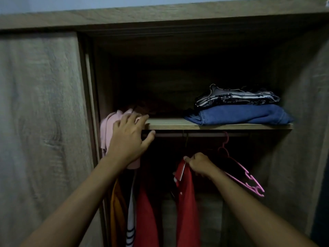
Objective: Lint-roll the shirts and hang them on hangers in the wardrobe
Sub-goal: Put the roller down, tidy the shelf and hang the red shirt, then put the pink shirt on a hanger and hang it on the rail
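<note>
At the shelf [178, 124] edge the left grip [128, 138] was raised, fingers spread apart; the right grip [200, 165] was clamped on the red shirt [187, 202] beside a pink hanger [249, 179].

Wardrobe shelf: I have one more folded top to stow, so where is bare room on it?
The shelf front is bare between the pink cloth under the left hand and the folded jeans. The right end is crowded: a patterned garment sits stacked on the jeans.

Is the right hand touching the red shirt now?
Touching. The head view shows the right hand pinching the red shirt at its top edge, with no gap between them.
</note>
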`<state>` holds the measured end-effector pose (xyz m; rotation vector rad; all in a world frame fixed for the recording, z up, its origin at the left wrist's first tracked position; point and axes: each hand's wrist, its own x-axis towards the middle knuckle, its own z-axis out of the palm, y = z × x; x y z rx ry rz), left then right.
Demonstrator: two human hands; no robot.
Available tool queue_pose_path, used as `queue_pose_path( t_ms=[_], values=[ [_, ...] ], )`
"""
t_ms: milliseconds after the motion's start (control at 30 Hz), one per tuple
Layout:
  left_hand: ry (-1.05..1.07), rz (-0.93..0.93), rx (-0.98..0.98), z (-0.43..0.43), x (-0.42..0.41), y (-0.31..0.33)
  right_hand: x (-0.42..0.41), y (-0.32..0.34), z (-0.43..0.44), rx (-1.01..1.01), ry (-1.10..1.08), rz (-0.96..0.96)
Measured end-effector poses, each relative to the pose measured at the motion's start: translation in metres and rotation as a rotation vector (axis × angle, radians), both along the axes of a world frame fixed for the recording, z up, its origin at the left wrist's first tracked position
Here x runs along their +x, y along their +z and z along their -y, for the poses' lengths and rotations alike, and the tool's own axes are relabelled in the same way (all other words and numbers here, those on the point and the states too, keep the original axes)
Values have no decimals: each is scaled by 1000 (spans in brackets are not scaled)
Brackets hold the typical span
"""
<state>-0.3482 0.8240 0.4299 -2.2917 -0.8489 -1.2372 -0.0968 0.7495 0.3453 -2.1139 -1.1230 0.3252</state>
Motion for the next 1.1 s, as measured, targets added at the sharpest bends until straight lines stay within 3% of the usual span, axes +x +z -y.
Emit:
queue_pose_path(
  t_ms=[100, 233, 333, 600, 800, 1033, 1100],
  values=[
    [181, 69, -73, -12, -2, 15, -18, 23, 11, -88, 70, 90],
    [329, 77, -281, -17, 1, 27, -59, 55, 32, 22, 266, 121],
    [321, 96, -256, -15, 6, 32, -87, 89, 45, 131, 359, 131],
    [-35, 1, -63, 0, -5, 32, -85, 154, 42, 392, 286, 44],
    [-330, -76, -35, 46, -6, 10, -97, 168, 11, 285, 110, 260],
    [-455, -181, -139, 69, -17, -14, -113, 178, -6, 72, 43, 413],
    [-465, -150, -215, 69, -25, -9, -112, 175, -10, 105, 51, 453]
  ],
)
